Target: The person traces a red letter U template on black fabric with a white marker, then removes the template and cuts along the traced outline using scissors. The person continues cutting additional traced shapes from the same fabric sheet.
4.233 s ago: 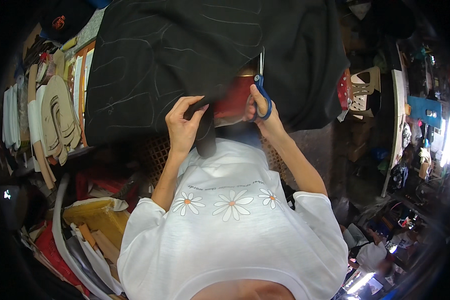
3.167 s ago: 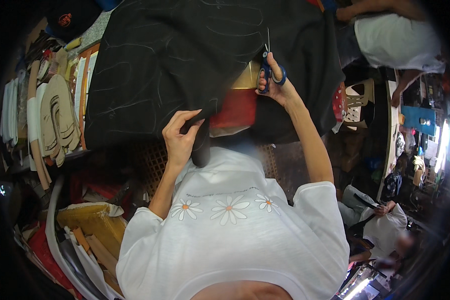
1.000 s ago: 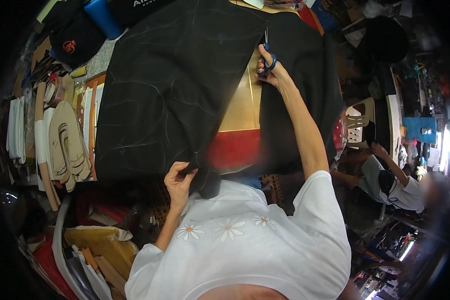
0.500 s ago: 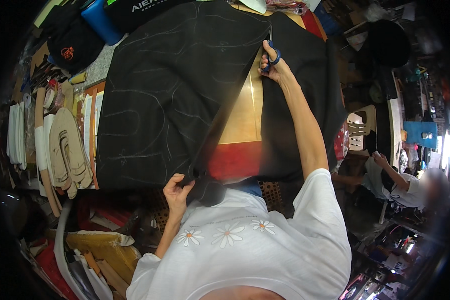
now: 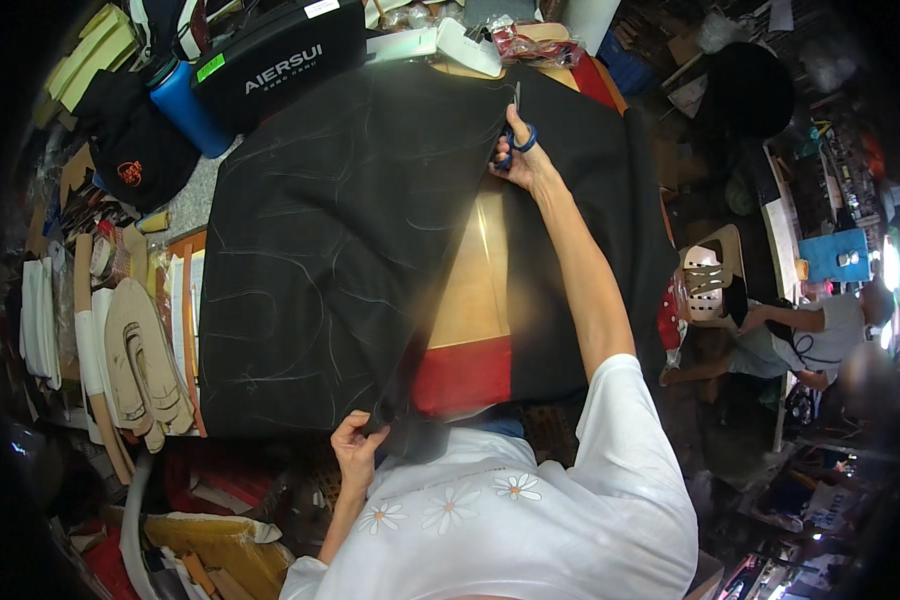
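A large black fabric sheet marked with chalk lines lies spread over the table. A long cut splits it, and the wooden tabletop and a red strip show in the gap. My right hand is stretched far out, gripping blue-handled scissors at the far end of the cut. My left hand pinches the near edge of the left fabric piece by my body.
A blue bottle, a black cap and a black case sit at the far left. Beige paper patterns hang at the left. Another person sits at the right near a blue tray.
My right hand has moved the scissors steadily away from me along the fabric, lengthening the cut. My left hand has kept hold of the near edge.
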A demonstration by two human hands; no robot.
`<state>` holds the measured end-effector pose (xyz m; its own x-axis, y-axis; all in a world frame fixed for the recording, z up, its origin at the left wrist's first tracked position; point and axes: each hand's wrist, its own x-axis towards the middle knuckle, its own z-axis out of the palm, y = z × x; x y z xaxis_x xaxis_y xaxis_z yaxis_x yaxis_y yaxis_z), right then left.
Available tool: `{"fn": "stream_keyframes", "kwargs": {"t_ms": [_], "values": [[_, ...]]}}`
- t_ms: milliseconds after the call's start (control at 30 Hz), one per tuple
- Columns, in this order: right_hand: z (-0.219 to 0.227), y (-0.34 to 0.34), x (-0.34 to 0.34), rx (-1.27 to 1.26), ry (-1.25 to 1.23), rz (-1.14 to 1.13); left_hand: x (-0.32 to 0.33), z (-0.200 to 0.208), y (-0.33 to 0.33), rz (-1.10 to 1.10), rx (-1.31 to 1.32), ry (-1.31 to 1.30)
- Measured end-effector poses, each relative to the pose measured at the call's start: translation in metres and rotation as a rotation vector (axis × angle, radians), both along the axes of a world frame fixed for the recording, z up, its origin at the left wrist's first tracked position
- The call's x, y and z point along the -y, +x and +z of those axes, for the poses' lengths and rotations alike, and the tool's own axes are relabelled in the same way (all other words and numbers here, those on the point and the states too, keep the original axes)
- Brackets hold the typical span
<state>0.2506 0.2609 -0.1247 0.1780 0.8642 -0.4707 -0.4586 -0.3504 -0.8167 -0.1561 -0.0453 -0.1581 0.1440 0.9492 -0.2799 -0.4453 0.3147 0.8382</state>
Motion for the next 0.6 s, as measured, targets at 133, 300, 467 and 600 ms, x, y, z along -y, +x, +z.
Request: {"fn": "stream_keyframes", "kwargs": {"t_ms": [133,300,467,600], "values": [[0.002,0.012,0.005,0.090,-0.039,0.046,0.000,-0.001,-0.003,0.000,0.014,0.006],[0.025,0.039,-0.010,0.241,-0.158,0.142,0.003,-0.001,-0.010,0.024,0.026,0.011],[0.034,0.053,-0.024,0.344,-0.158,0.161,0.006,-0.008,-0.015,0.058,0.061,-0.059],[0.025,0.052,-0.025,0.467,-0.117,0.094,0.008,-0.012,-0.018,0.094,0.091,-0.141]]}}
